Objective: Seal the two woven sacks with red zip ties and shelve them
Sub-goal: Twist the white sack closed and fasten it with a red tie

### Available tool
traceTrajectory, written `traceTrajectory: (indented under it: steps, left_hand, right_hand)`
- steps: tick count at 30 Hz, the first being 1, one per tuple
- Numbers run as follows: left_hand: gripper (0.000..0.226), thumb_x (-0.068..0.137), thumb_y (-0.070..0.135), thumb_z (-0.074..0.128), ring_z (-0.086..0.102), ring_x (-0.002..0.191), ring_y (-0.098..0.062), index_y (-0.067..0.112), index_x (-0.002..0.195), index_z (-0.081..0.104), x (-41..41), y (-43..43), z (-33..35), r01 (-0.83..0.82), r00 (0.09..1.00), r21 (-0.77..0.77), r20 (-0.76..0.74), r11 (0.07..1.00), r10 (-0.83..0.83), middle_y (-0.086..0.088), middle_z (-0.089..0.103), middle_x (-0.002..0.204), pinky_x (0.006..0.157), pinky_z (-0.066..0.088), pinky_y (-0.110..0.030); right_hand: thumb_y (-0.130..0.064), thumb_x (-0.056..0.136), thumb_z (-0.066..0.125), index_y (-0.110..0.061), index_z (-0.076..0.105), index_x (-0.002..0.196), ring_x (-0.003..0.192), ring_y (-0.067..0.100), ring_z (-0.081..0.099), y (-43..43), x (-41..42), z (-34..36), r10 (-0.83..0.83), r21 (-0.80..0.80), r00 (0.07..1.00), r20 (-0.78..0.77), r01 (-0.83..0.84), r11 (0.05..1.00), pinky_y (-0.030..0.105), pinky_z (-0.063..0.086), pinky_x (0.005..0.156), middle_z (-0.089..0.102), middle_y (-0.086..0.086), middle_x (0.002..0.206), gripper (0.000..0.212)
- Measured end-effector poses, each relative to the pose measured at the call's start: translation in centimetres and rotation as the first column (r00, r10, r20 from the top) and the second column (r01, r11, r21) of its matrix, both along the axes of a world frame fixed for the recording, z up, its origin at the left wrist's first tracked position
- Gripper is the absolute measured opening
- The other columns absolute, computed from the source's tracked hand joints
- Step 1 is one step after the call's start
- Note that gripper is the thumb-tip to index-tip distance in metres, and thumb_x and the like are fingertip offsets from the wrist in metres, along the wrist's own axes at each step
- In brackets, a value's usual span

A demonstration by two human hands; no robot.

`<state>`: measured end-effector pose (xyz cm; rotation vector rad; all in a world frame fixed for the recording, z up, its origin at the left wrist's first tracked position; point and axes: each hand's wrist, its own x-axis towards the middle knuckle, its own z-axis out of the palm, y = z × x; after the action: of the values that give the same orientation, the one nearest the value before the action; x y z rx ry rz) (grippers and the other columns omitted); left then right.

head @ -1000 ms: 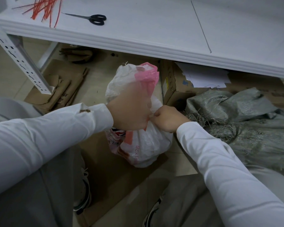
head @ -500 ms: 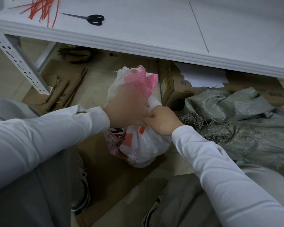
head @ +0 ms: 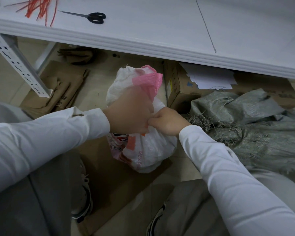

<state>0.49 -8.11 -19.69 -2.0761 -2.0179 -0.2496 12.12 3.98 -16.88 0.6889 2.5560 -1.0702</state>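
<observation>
A white woven sack (head: 148, 150) with a pink band at its mouth stands on the floor below the shelf. My left hand (head: 129, 114) is clenched around its gathered neck. My right hand (head: 167, 120) pinches at the same neck just beside the left hand; whether a tie is between the fingers is hidden. A grey woven sack (head: 255, 126) lies slumped to the right, its frayed mouth toward the white sack. Several red zip ties (head: 39, 7) lie on the white shelf (head: 160, 31) at the top left.
Black scissors (head: 94, 17) lie on the shelf beside the ties. A cardboard box (head: 177, 89) with white papers stands behind the sacks. Flattened cardboard (head: 61, 92) lies by the perforated shelf post (head: 19, 65). My knees and shoes frame the bottom.
The sack's pink mouth has shifted slightly while both hands keep working at the neck. My right hand stays pressed against the left.
</observation>
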Motion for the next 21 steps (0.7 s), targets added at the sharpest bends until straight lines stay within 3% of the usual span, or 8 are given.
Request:
traceTrajectory:
  steps: [3,6,16,21]
  left_hand:
    - [0.05,0.076,0.066,0.043,0.056,0.103,-0.02,0.028,0.083,0.074,-0.6,0.2,0.3,0.002,0.999,0.005,0.047,1.0,-0.002,0.009,0.067,0.107,0.088,0.027,-0.038]
    - [0.044,0.077,0.065,0.047,0.055,0.104,-0.02,0.031,0.08,0.075,-1.0,0.4,0.2,0.013,0.995,0.029,0.101,0.999,-0.016,0.011,0.068,0.107,0.089,0.025,-0.036]
    - [0.043,0.081,0.057,0.048,0.057,0.102,-0.018,0.026,0.083,0.077,-1.1,0.2,-0.3,0.022,0.983,0.081,0.183,0.996,-0.037,0.011,0.07,0.098,0.09,0.025,-0.036]
    - [0.039,0.082,0.055,0.049,0.052,0.102,-0.015,0.028,0.082,0.077,-1.2,0.1,-0.3,0.03,0.98,0.081,0.195,0.996,-0.046,0.012,0.07,0.098,0.089,0.024,-0.035]
  right_hand:
    - [-0.016,0.087,0.055,-0.018,0.043,0.049,0.051,0.014,0.037,-0.1,-0.1,0.5,-0.101,-0.115,0.993,-0.057,0.094,0.989,0.028,0.028,0.053,0.04,-0.001,0.051,0.041]
    - [-0.012,0.084,0.055,-0.017,0.043,0.046,0.049,0.016,0.037,-0.5,-0.2,0.4,-0.165,-0.167,0.978,-0.125,0.143,0.976,0.03,0.029,0.055,0.04,-0.002,0.046,0.041]
    - [-0.013,0.085,0.054,-0.015,0.038,0.045,0.05,0.016,0.035,-1.3,0.3,-0.2,-0.191,-0.185,0.961,-0.201,0.154,0.971,0.034,0.03,0.061,0.036,-0.003,0.045,0.044]
    - [-0.013,0.084,0.055,-0.018,0.039,0.041,0.049,0.015,0.036,-1.4,0.3,-0.5,-0.199,-0.198,0.957,-0.21,0.158,0.967,0.036,0.031,0.061,0.035,-0.009,0.034,0.046]
